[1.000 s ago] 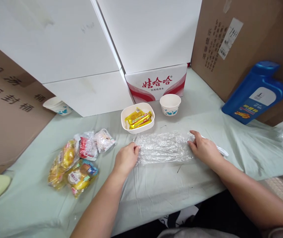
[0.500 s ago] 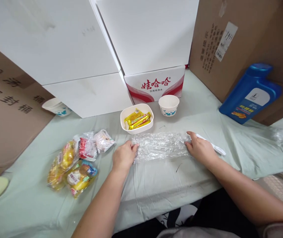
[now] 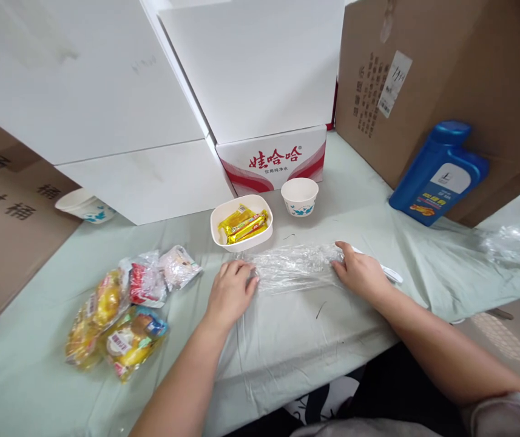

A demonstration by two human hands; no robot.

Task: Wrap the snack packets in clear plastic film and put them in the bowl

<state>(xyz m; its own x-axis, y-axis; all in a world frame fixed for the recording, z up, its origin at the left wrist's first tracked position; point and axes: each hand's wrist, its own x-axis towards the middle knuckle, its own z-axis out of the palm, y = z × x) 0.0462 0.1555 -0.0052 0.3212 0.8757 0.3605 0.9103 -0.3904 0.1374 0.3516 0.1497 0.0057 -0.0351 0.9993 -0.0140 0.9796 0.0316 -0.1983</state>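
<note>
A crinkled sheet of clear plastic film lies stretched across the tablecloth. My left hand is closed on its left end, with the fingers bent over the film and the thumb close to them. At the opposite end my right hand grips the film between thumb and fingers. A white object with a slim end is partly hidden behind my right hand. Just beyond the film sits a white bowl with yellow-wrapped snack packets in it. To its right stands a white paper cup with blue leaf print.
Several wrapped snacks lie to the left. Stacked white boxes form a wall at the back, and another paper bowl stands by the left carton. A blue bottle leans near the brown carton. More clear plastic lies far right.
The view has shifted slightly right. My left hand has changed from a pinch to fingers bent over the film's end. The film looks smoother; my right hand keeps its place at the other end.
</note>
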